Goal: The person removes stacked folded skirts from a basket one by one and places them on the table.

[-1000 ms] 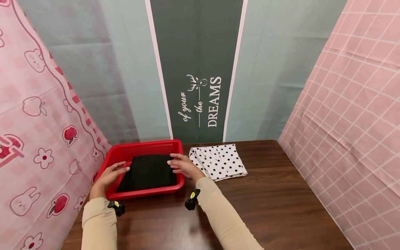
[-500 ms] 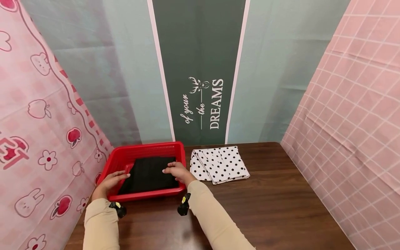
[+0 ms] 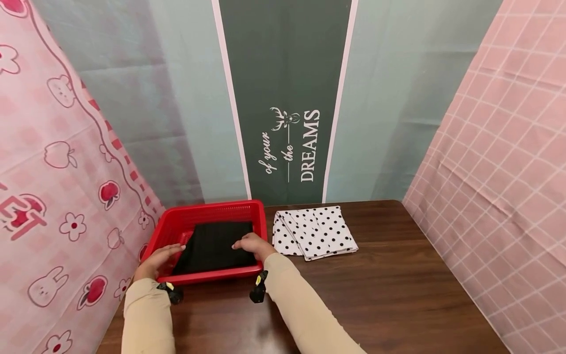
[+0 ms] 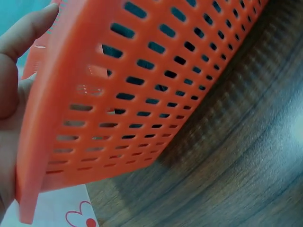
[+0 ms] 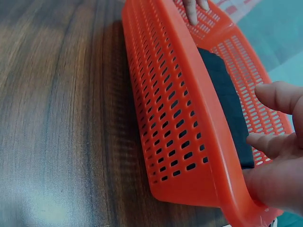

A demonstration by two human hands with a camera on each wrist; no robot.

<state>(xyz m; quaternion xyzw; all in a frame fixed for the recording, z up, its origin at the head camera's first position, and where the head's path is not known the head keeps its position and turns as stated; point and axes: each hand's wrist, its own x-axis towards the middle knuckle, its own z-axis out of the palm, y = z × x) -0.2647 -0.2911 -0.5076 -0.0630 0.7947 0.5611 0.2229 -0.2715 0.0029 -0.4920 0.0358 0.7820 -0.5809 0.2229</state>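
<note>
A folded black cloth lies inside a red perforated plastic basket on the left of the table. My left hand reaches over the basket's left side, its extended fingers beside the cloth's left edge. In the left wrist view that hand's thumb shows at the rim. From the right side, my right hand dips into the basket over the cloth's right part. Its fingers look relaxed in the right wrist view, one fingertip right at the edge of the black cloth. Other fingers are partly hidden.
A folded white cloth with black dots lies to the right of the basket. The brown wooden table extends right and forward. Patterned pink curtains flank both sides, and a grey-green fabric backdrop stands behind.
Both hands have lowered into the basket beside the black cloth. The right hand has come in leftward from above the rim. Basket and cloths stay put while the head view shifts slightly.
</note>
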